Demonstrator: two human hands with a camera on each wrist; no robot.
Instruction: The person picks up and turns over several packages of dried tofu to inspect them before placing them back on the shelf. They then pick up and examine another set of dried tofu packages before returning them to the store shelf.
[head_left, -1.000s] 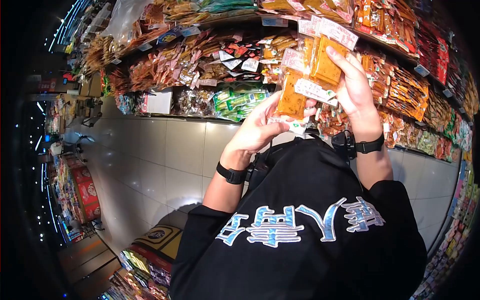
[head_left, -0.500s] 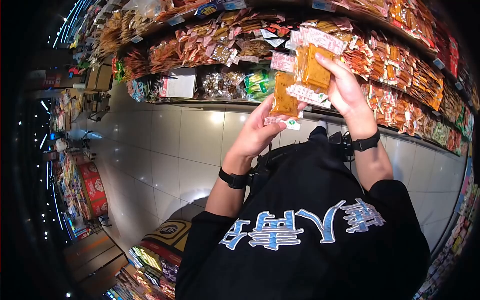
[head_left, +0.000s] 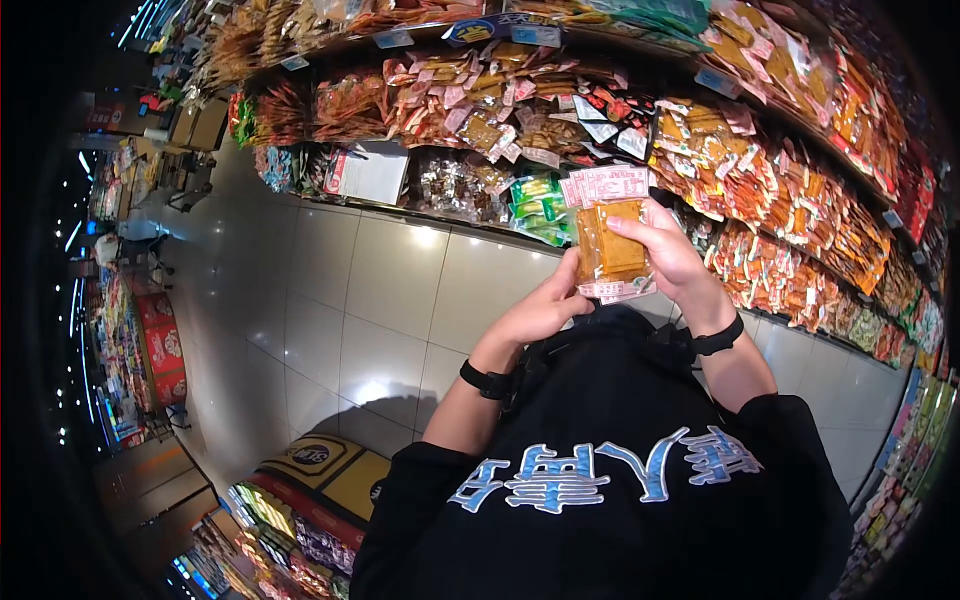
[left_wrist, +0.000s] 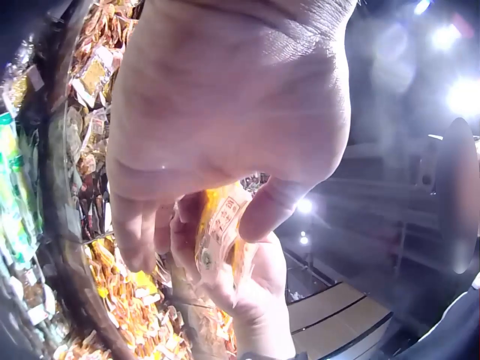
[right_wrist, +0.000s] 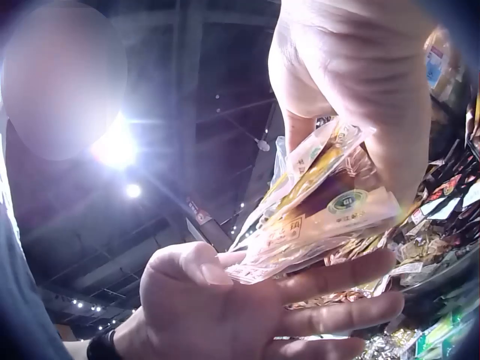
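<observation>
In the head view, a stack of clear snack packets point(head_left: 612, 250) with flat orange-brown slabs and pink-and-white printed ends is held upright in front of the body. The right hand point(head_left: 672, 262) grips it from the right, thumb across the front slab, other fingers behind. At its lower left edge is the left hand point(head_left: 540, 312). The right wrist view shows the left hand's fingers point(right_wrist: 341, 309) straight and spread beneath the packets, its thumb at their edge. In the left wrist view, the packets' printed edge point(left_wrist: 222, 229) shows beyond the left thumb.
Shelves of bagged snacks point(head_left: 500, 90) run along the far side, with green packs point(head_left: 538, 212) and a white box point(head_left: 368, 172) on the bottom level. Tiled floor point(head_left: 385, 265) lies between shelf and body. A yellow-and-black display stand point(head_left: 318, 458) is at lower left.
The packets, earlier split between the two hands, now form one stack in the right hand. Both hands have come lower, and the left no longer grips a separate packet.
</observation>
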